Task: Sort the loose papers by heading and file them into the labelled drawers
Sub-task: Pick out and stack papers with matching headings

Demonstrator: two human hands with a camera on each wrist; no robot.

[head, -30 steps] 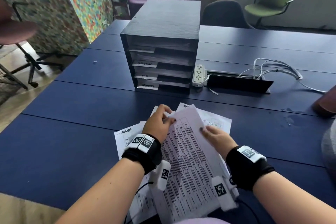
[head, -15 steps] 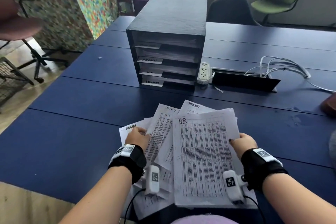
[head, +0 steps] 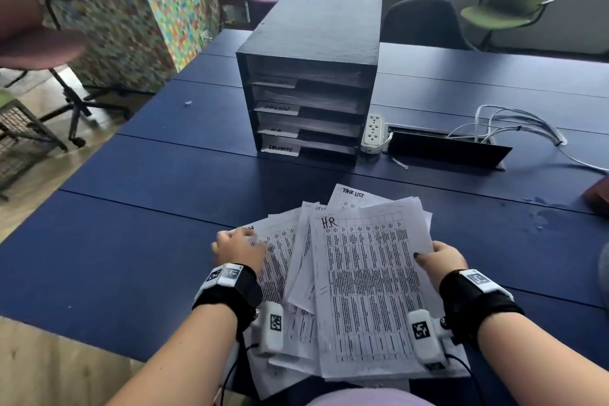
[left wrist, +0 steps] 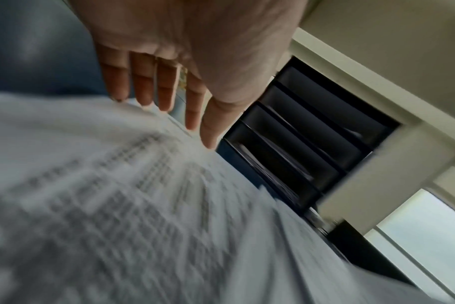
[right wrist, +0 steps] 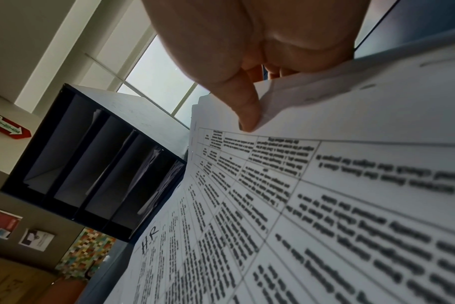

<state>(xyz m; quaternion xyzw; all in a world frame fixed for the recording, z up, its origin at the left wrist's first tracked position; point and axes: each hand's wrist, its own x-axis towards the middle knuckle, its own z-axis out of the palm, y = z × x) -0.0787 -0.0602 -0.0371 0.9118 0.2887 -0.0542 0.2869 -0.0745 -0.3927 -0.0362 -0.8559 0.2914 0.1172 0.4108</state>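
A loose pile of printed papers (head: 283, 260) lies on the blue table (head: 131, 241) in front of me. On top is a sheet headed HR (head: 369, 283), and my right hand (head: 438, 259) pinches its right edge, thumb (right wrist: 247, 111) on top. My left hand (head: 237, 245) rests with straight fingers (left wrist: 143, 86) on the pile's left sheets. A sheet headed TASK LIST (head: 354, 196) pokes out at the far side. The black drawer unit (head: 306, 76) stands beyond, with open slots labelled ADMIN (head: 278, 108), HR and SECURITY (head: 280, 148); I cannot read the top label.
A white power strip (head: 372, 132) leans beside the drawer unit, next to a black cable hatch (head: 445, 145) with white cables (head: 514, 122). There is a wet patch (head: 543, 217) on the table at the right. Chairs stand around the table's far and left sides.
The HR sheet, held tilted in both hands a second ago, now lies squarely on top of the pile. My left hand has let go and moved left onto the other sheets.
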